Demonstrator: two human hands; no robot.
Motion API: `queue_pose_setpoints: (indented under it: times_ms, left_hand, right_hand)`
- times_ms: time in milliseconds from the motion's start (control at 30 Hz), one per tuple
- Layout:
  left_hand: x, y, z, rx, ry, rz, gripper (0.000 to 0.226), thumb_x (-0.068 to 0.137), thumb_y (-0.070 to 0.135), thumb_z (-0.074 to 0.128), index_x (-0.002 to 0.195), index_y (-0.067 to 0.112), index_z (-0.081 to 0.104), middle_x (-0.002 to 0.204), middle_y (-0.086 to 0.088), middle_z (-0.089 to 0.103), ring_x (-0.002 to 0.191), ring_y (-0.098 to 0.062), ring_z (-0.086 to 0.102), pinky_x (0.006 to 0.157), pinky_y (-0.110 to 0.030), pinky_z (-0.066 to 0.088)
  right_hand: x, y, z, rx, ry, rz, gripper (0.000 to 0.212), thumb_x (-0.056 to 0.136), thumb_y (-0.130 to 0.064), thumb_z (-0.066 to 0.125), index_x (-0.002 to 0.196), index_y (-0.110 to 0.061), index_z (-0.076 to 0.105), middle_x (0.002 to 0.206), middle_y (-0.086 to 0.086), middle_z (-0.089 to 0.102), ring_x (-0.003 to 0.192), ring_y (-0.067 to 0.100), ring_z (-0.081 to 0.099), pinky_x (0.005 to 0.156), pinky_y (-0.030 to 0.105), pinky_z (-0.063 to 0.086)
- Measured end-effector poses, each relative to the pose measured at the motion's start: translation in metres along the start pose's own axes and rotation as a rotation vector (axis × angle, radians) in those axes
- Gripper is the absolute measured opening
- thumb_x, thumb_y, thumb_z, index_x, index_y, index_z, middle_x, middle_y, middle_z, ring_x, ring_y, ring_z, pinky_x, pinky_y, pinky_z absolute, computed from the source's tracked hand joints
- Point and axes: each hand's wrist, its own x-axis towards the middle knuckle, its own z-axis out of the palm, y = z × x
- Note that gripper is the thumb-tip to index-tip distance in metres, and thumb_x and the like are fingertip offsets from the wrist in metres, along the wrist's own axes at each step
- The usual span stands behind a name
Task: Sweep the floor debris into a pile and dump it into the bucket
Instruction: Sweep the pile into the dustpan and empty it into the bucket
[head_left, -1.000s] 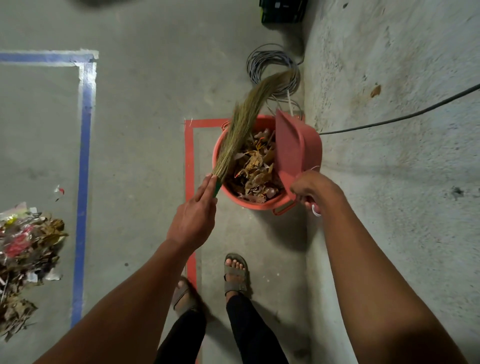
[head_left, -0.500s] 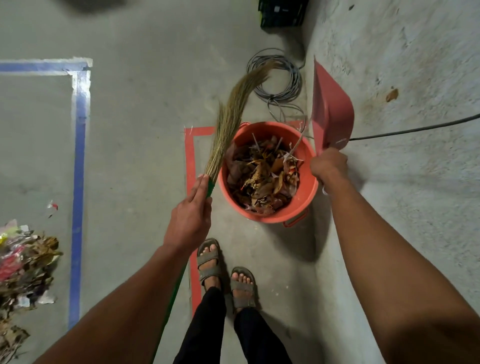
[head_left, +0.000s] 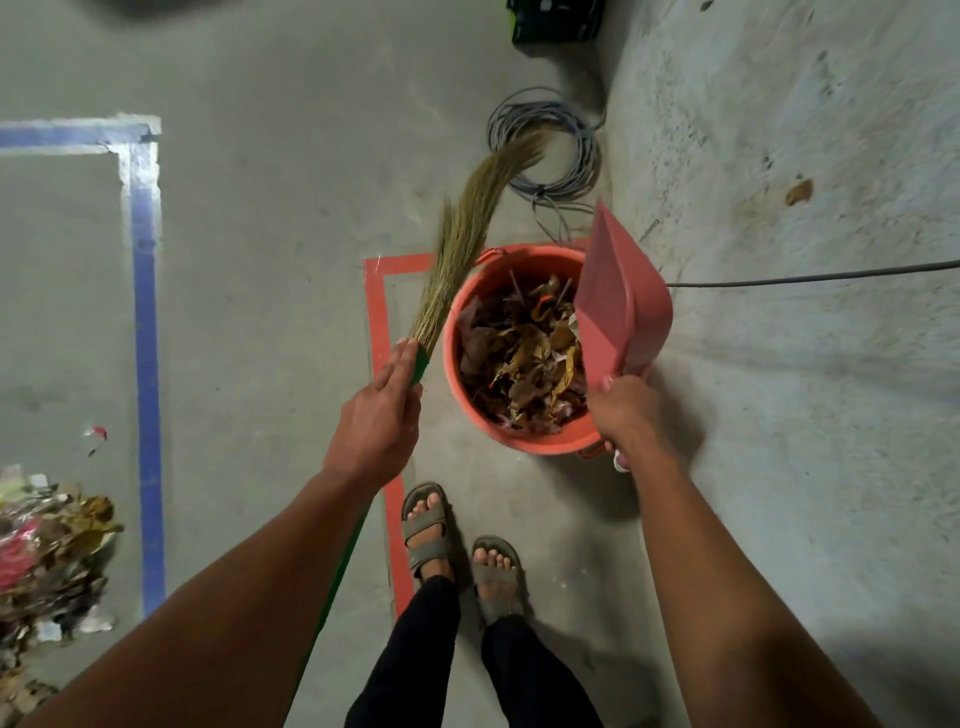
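Observation:
An orange bucket (head_left: 467, 421) holding dry leaves and scraps stands on the floor in front of my feet. My right hand (head_left: 626, 410) grips the handle of a pink dustpan (head_left: 621, 296), which is tipped upright over the bucket's right rim. My left hand (head_left: 376, 415) holds the green handle of a grass broom (head_left: 467, 223); its bristles point up and away, left of the bucket. A pile of leaves and wrappers (head_left: 47, 556) lies at the far left edge.
A red tape corner (head_left: 378, 312) marks the floor by the bucket and a blue tape line (head_left: 145, 364) runs at left. A grey cable coil (head_left: 545, 145) lies behind the bucket. A rough wall (head_left: 805, 364) with a black cable (head_left: 810, 274) rises at right. A dark box (head_left: 556, 21) sits at the top.
The dustpan rose clear of the bucket toward the wall, then came back down over the right rim. The broom stayed left of the bucket. My feet stepped closer together.

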Motion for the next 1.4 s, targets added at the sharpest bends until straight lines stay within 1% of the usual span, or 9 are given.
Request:
queue_pose_setpoints:
  times_ms: [133,367,533,667,867,1033,1167,1300,1400]
  left_hand:
    - [0.008,-0.001,-0.004,0.023,-0.006,0.02,0.059,0.112,0.032,0.035,0.165,0.033,0.01,0.171,0.005,0.018,0.131,-0.037,0.057,0.109,-0.048,0.047]
    - [0.013,0.004,0.011,-0.003,0.007,0.055,0.059,0.112,0.03,0.037,0.166,0.031,0.013,0.171,0.005,0.021,0.132,-0.038,0.056,0.11,-0.051,0.047]
    - [0.002,0.002,0.023,-0.001,-0.023,0.054,0.059,0.112,0.03,0.037,0.166,0.03,0.014,0.171,0.005,0.021,0.131,-0.038,0.057,0.108,-0.05,0.047]
    - [-0.011,-0.001,0.025,0.004,-0.025,0.051,0.059,0.112,0.03,0.036,0.166,0.03,0.012,0.171,0.005,0.02,0.131,-0.037,0.057,0.108,-0.049,0.047]
    - [-0.02,0.008,0.019,-0.005,0.012,0.03,0.059,0.112,0.031,0.035,0.166,0.03,0.012,0.171,0.004,0.021,0.13,-0.036,0.058,0.108,-0.05,0.047]
    - [-0.019,0.017,0.022,-0.03,0.021,0.026,0.058,0.113,0.03,0.036,0.166,0.03,0.013,0.171,0.005,0.02,0.133,-0.035,0.055,0.11,-0.049,0.046]
    - [-0.02,0.021,0.031,-0.039,0.012,0.048,0.058,0.113,0.029,0.037,0.166,0.029,0.013,0.17,0.003,0.022,0.139,-0.034,0.05,0.114,-0.048,0.042]
    - [-0.025,0.019,0.039,-0.024,-0.026,0.062,0.059,0.113,0.027,0.037,0.166,0.028,0.012,0.171,0.003,0.021,0.138,-0.034,0.051,0.114,-0.046,0.042]
    - [-0.03,0.014,0.042,-0.01,-0.045,0.068,0.06,0.113,0.028,0.036,0.166,0.03,0.009,0.171,0.005,0.019,0.135,-0.033,0.054,0.111,-0.045,0.044]
  right_hand:
    - [0.002,0.003,0.003,0.025,0.067,0.027,0.034,0.103,-0.03,0.063,0.121,-0.002,0.068,0.11,0.013,0.07,0.079,0.026,0.067,0.06,0.031,0.052]
    - [0.014,0.003,0.025,-0.086,0.004,0.063,0.021,0.099,-0.019,0.061,0.111,-0.002,0.066,0.105,0.018,0.066,0.083,0.033,0.064,0.07,0.038,0.056]
    - [0.005,0.033,0.045,0.051,-0.166,0.183,0.018,0.087,-0.006,0.055,0.095,0.004,0.068,0.071,0.018,0.068,0.043,0.023,0.056,0.043,0.026,0.043]
    - [-0.016,0.036,0.038,0.186,-0.23,0.175,0.019,0.083,-0.01,0.055,0.097,-0.004,0.066,0.062,0.011,0.058,0.044,0.019,0.047,0.046,0.028,0.037]
    - [-0.032,0.043,0.011,0.227,-0.004,0.103,0.02,0.093,-0.023,0.057,0.091,-0.006,0.068,0.069,0.013,0.069,0.037,0.021,0.055,0.041,0.027,0.044]
    - [-0.013,0.047,-0.004,0.151,0.15,0.031,0.026,0.102,-0.034,0.059,0.096,-0.011,0.069,0.082,0.005,0.07,0.06,0.02,0.068,0.049,0.028,0.047]
    - [-0.006,0.043,0.006,-0.018,0.12,0.061,0.024,0.106,-0.03,0.057,0.103,-0.009,0.068,0.086,0.004,0.065,0.06,0.014,0.059,0.045,0.023,0.037]
    - [0.001,0.045,0.035,-0.066,0.025,0.046,0.028,0.102,-0.027,0.059,0.119,-0.008,0.071,0.11,0.016,0.069,0.089,0.032,0.071,0.069,0.034,0.058]
    - [0.001,0.05,0.048,-0.008,-0.102,0.045,0.024,0.095,-0.021,0.059,0.106,-0.001,0.069,0.096,0.02,0.07,0.063,0.032,0.071,0.047,0.03,0.052]
